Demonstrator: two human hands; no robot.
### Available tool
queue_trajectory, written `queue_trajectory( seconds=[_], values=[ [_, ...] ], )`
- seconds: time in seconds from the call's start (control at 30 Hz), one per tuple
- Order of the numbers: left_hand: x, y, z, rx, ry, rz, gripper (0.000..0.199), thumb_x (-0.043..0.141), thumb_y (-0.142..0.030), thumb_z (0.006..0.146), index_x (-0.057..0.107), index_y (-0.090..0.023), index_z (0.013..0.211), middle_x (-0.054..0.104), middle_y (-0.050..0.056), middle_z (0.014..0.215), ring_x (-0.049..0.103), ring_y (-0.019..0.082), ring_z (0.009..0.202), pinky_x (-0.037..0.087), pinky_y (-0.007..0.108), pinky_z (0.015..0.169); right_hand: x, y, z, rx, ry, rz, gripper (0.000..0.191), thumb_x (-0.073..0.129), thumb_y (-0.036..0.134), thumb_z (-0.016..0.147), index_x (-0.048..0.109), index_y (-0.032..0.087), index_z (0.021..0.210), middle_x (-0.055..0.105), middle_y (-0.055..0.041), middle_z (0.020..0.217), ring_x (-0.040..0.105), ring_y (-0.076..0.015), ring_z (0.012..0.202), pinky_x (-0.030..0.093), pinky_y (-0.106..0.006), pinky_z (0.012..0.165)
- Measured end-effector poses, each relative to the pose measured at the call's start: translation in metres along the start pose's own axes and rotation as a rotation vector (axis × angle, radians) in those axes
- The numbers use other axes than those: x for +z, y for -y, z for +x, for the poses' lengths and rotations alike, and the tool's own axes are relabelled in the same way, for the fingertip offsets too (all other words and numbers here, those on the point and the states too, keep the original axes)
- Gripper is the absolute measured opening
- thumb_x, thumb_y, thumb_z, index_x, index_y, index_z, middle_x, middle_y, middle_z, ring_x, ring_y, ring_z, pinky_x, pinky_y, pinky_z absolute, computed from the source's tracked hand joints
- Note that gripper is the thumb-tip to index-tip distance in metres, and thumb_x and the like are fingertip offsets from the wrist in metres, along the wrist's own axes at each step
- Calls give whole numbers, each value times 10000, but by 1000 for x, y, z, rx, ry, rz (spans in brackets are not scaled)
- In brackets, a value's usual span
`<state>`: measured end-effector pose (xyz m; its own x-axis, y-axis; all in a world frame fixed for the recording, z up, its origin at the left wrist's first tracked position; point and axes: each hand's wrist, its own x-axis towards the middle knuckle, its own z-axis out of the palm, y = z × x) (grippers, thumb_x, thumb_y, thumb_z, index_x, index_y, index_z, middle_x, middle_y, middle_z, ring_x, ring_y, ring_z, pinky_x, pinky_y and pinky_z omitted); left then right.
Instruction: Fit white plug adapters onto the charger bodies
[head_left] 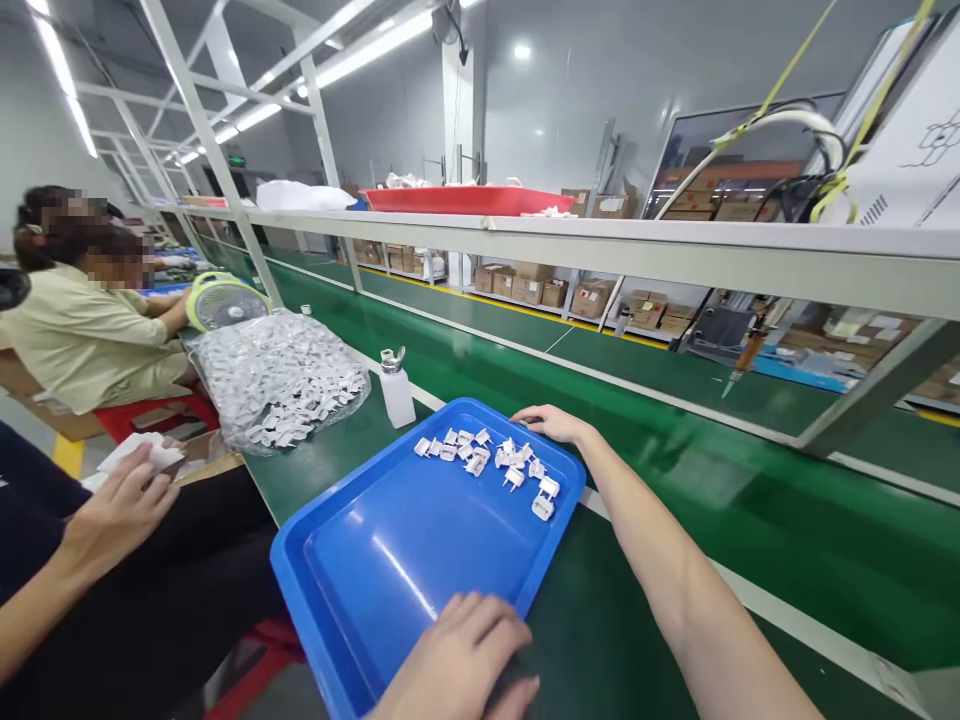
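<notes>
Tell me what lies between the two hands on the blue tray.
In the head view, bare tray floor and white plastic parts lie between left hand and right hand.
</notes>
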<state>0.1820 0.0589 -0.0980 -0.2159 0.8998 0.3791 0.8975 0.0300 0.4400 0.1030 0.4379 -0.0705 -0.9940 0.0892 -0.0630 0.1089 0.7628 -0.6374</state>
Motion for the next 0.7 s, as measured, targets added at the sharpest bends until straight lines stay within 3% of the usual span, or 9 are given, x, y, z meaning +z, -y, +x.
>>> queue_trajectory(
  seconds=[0.07, 0.13, 0.23, 0.3, 0.43, 0.7],
  values=[
    [-13, 9, 41, -57, 130, -69, 154, 555, -245, 1006, 638, -246, 1136, 706, 48, 1102, 697, 223, 1026, 570, 372, 939, -1, -12, -15, -1, -12, 30, 287, 677, 362, 1017, 669, 157, 1218, 685, -81, 1206, 689, -236, 1037, 606, -437, 903],
    [-12, 24, 83, -107, 144, -75, 227, 512, -170, 1000, 617, -227, 1193, 672, 62, 1169, 681, 216, 1067, 562, 361, 956, -1, -24, -29, -2, -61, 42, 279, 686, 354, 1010, 669, 158, 1208, 678, -87, 1225, 681, -241, 1070, 595, -454, 931],
    [13, 48, 130, -159, 166, -50, 399, 535, -79, 945, 567, -207, 1322, 592, 107, 1340, 669, 223, 1107, 548, 371, 976, 1, -37, -44, 1, -168, 36, 292, 693, 350, 1004, 661, 164, 1226, 653, -98, 1284, 651, -263, 1147, 568, -493, 985],
    [31, 60, 146, -172, 210, -36, 354, 614, -97, 924, 603, -184, 1267, 606, 104, 1311, 657, 237, 1117, 543, 405, 985, 4, -42, -45, -9, -213, 35, 295, 691, 346, 1004, 660, 174, 1241, 630, -104, 1338, 629, -274, 1193, 552, -508, 1014],
    [45, 66, 148, -179, 256, -15, 158, 676, -216, 956, 651, -150, 1097, 652, 72, 1169, 640, 228, 1068, 543, 433, 952, 7, -44, -40, -51, -230, 61, 275, 690, 342, 1006, 671, 182, 1228, 626, -104, 1357, 626, -270, 1203, 547, -506, 1027],
    [31, 62, 130, -261, 202, -72, 52, 645, -177, 908, 598, -185, 889, 648, 18, 957, 620, 160, 787, 506, 297, 744, 16, -58, -57, 19, -376, 205, 270, 687, 359, 1010, 667, 157, 1188, 682, -81, 1185, 684, -227, 1031, 600, -439, 907]
  ],
)
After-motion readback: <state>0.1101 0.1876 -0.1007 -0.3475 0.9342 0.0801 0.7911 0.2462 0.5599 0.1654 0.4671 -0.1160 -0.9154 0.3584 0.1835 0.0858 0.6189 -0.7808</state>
